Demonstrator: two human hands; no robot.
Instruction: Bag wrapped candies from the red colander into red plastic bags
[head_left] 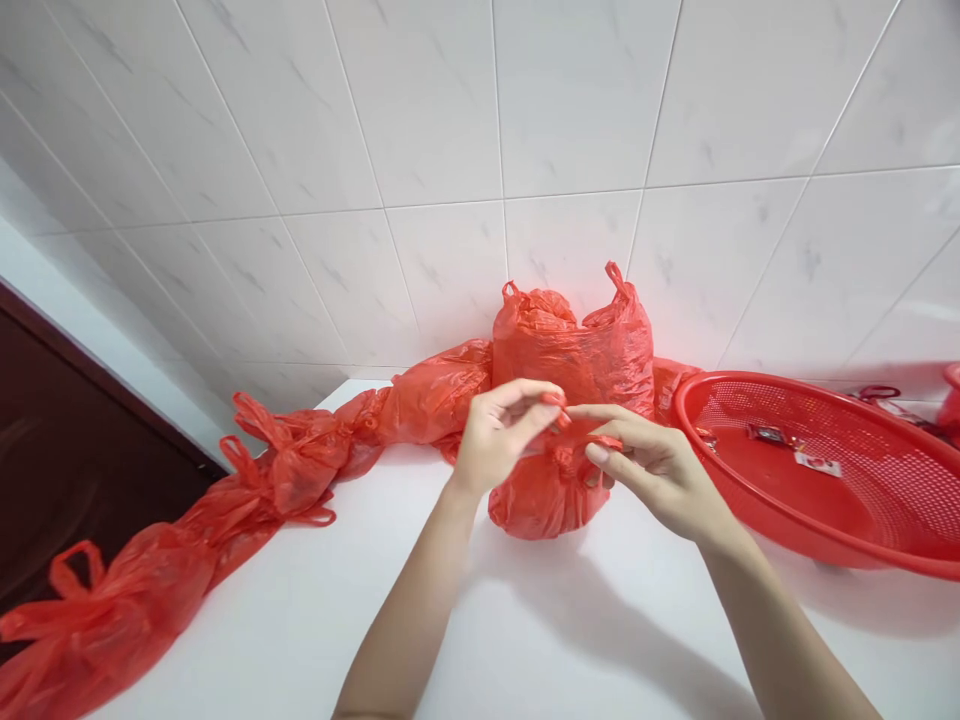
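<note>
1. At 5 o'clock, just off the centre of my remote view, a filled red bag (551, 505) stands at the white table (360, 600), its gathered top pointing up between two hands.
2. Left hand (499, 435), at 11 o'clock of that top: I see thumb and forefinger pinched on a strip of red film. Right hand (667, 475), at 3 o'clock of it: likewise narrow, thumb and fingers closed on the other strip (606, 441).
3. Handling, as I judge it: thin, soft, slippery film, apt to stretch or tear; contents hidden, so I cannot tell the weight. Best grip: the strips near their roots, with a palm beneath for lifting.
4. Behind, towards 12 o'clock of the bag, an upright bag (577, 360) with two handles; towards 8 o'clock, more red bags (300, 455).
5. Lettering: I find none readable on the bags. Between 3 and 4 o'clock, a red basket (802, 505) holds a white packet (817, 464) with red marks, too small for me to read.
</note>
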